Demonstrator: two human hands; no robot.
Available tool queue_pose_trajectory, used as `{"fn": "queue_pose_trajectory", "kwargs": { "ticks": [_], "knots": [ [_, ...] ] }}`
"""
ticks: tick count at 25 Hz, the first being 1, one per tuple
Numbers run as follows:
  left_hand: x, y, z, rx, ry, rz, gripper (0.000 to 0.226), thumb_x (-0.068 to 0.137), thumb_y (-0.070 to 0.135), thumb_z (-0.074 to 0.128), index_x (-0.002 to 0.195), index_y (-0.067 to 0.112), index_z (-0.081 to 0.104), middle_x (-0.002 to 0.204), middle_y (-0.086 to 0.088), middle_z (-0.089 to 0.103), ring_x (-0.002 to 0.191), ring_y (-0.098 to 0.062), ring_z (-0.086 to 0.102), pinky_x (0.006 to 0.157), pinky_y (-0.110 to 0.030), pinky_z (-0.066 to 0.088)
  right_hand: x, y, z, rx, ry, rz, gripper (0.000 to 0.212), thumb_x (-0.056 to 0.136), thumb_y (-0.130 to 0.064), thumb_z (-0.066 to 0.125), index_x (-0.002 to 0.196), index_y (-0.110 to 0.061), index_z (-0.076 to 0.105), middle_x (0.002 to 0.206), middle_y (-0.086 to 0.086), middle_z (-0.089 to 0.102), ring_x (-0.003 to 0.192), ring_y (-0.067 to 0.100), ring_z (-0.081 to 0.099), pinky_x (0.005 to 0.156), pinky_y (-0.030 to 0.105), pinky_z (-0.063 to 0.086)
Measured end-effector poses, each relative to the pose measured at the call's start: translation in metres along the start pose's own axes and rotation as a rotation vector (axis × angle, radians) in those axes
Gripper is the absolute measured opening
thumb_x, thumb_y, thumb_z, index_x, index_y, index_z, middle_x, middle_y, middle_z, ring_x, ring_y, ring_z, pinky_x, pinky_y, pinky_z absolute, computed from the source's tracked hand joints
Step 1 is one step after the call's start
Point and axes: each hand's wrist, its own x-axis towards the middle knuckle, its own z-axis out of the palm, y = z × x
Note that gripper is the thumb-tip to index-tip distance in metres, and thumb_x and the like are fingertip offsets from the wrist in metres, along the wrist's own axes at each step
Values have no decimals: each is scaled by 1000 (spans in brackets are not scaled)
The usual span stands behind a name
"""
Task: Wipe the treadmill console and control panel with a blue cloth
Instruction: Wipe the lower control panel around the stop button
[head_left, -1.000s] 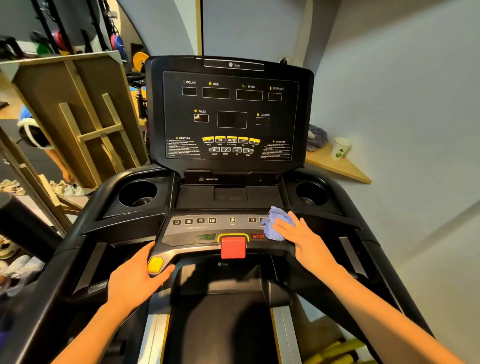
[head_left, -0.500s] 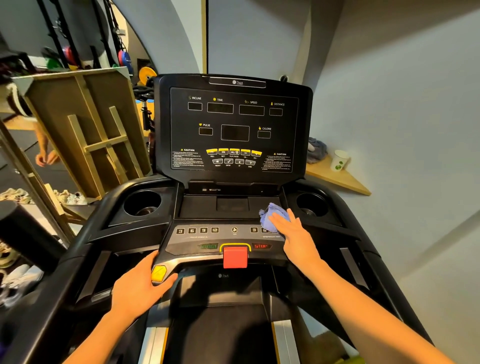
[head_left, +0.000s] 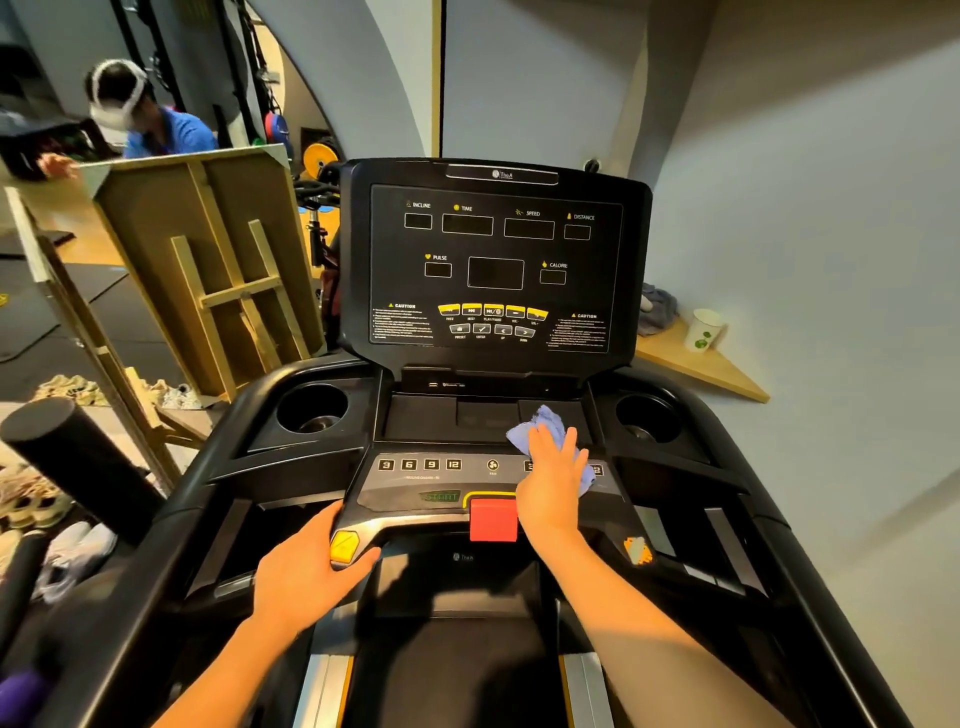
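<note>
The black treadmill console (head_left: 496, 270) stands upright ahead, its displays dark. Below it lies the grey control panel (head_left: 415, 480) with number keys, a START key and a red stop block (head_left: 493, 519). My right hand (head_left: 553, 488) lies flat with straight fingers on the blue cloth (head_left: 543, 423), pressing it onto the right half of the panel and covering the keys there. Cloth shows beyond my fingertips and at my hand's right edge. My left hand (head_left: 306, 574) rests on the panel's lower left edge, its thumb beside a yellow pad (head_left: 344, 545).
Round cup holders (head_left: 311, 408) (head_left: 647, 418) sit on either side of the tray. A wooden shelf (head_left: 696, 361) at right carries a paper cup (head_left: 702, 329) and grey fabric. At left lean wooden frames (head_left: 218, 270); a person in blue stands behind them. Shoes lie on the floor.
My right hand has slid the cloth leftward along the panel, now nearer the red stop block. The view has tilted up, showing more of the room. My left hand stays put.
</note>
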Motion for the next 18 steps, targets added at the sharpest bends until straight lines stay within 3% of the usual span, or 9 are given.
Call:
{"fn": "queue_pose_trajectory", "kwargs": {
  "ticks": [13, 15, 18],
  "knots": [
    [-2, -1, -2, -28, 22, 30, 88, 71, 79, 55, 141, 26, 46, 117, 10, 69, 97, -8, 68, 71, -17, 49, -64, -97, 58, 151, -257, -342, 94, 84, 15, 53, 155, -28, 10, 162, 12, -9, 147, 38, -10, 120, 49, 8],
    [-3, 0, -3, -52, 45, 61, 84, 70, 77, 56, 136, 26, 50, 112, 10, 71, 93, -9, 69, 65, -11, 42, -76, -103, 66, 156, -261, -463, 86, 85, 10, 54, 155, -23, 17, 162, 10, -3, 147, 38, -4, 120, 51, 10],
    [-2, 0, -2, -74, 74, 93, 76, 70, 73, 64, 130, 26, 56, 104, 11, 72, 83, -7, 69, 62, -9, 37, -82, -100, 68, 146, -241, -707, 66, 88, 6, 53, 149, -9, 35, 159, 14, 23, 148, 35, 13, 120, 49, 7]
  ]
}}
